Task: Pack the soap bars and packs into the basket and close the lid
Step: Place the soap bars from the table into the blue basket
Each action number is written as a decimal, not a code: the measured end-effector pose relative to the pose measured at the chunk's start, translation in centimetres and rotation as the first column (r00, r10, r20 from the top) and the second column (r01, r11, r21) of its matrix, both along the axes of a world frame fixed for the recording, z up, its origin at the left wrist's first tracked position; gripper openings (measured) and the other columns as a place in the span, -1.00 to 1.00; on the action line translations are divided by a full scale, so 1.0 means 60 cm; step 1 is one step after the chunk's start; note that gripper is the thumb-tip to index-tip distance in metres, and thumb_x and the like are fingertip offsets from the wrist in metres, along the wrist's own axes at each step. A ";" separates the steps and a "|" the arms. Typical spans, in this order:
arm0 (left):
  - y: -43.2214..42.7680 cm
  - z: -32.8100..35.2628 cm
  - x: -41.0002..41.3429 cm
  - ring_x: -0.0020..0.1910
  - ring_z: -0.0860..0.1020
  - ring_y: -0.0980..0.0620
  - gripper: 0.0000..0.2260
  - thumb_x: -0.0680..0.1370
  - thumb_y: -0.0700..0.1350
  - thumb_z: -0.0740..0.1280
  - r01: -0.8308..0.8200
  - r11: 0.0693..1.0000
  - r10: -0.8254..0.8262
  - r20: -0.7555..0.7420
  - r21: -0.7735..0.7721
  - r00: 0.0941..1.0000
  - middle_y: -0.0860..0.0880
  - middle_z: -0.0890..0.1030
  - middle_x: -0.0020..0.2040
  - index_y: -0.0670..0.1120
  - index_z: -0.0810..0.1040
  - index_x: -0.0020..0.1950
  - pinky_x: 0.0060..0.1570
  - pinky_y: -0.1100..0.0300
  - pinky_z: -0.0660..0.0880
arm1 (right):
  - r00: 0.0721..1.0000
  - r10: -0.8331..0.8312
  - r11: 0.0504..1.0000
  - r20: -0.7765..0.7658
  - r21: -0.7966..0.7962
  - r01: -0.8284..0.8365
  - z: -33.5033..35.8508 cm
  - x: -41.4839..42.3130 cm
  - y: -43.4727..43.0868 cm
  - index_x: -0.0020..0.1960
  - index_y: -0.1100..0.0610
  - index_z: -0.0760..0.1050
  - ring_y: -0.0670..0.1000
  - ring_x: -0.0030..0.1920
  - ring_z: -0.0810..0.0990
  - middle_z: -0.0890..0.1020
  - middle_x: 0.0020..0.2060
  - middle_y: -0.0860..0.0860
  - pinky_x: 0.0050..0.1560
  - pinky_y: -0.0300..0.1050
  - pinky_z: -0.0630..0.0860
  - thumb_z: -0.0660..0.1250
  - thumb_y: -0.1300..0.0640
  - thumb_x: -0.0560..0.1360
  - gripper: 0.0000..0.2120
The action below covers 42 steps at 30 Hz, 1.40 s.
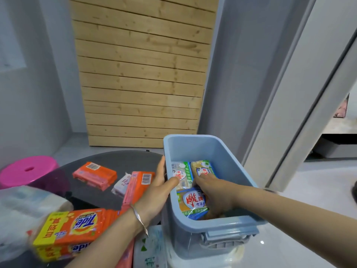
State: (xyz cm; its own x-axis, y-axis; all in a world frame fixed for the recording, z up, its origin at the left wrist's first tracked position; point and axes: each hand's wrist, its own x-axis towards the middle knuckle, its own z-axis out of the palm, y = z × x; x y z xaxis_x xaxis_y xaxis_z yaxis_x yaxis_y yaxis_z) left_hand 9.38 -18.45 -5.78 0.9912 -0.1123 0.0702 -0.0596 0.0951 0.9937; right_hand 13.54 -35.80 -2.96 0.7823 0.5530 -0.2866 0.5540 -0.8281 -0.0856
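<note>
A blue plastic basket (241, 176) stands open at the right edge of a dark round table (119, 161). Inside lie three wrapped soap bars with green and blue labels (182, 171). My left hand (160, 188) grips the basket's left rim, thumb inside. My right hand (214, 192) reaches down into the basket and presses on the soap bar at the back right (203, 167). On the table are an orange soap pack (95, 175), a small pale soap bar (121, 183), another orange pack (139, 182) standing on edge, and a Tide pack (71, 231). No lid is in view.
A pink stool (29, 169) stands left of the table. A pack of white tissue rolls (23, 206) lies at the near left. A wooden slat panel (143, 74) leans on the wall behind. A white printed bag (150, 248) lies under the basket.
</note>
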 end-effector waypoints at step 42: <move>0.350 -0.063 -0.126 0.19 0.43 0.02 -0.38 0.35 0.29 0.36 -0.102 0.060 -0.053 0.105 0.993 0.993 0.01 0.49 0.21 0.06 0.33 0.31 0.17 0.15 0.31 | 0.809 -0.276 0.737 -0.519 0.426 0.525 -0.038 -0.165 0.252 0.22 0.10 0.38 0.03 0.12 0.53 0.50 0.17 0.07 0.09 -0.12 0.49 0.47 -0.10 0.36 -0.46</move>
